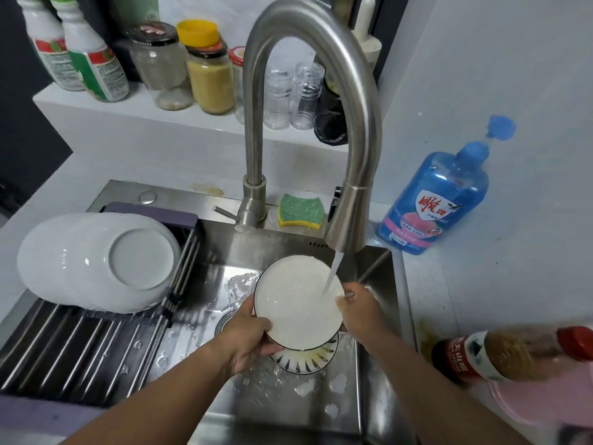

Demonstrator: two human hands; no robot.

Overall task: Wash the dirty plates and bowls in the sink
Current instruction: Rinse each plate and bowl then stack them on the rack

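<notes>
Both forearms reach into the sink [288, 399]. The left hand [253, 335] curls under the near-left edge of a white plate [298, 303], and the right hand [359, 309] grips its right rim. The plate is tilted under the water stream [333, 271] from the faucet [346, 220]. Being wet, it could slip and strike the patterned dish [308, 359] just below. White plates [96, 261] lean on the rack [80, 342] at left.

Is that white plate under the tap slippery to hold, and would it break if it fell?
Probably slippery: water streams over the plate, and the left hand and right hand both grip its rim. It looks like glazed ceramic, so dropping it onto the patterned plate beneath might chip it.
</notes>
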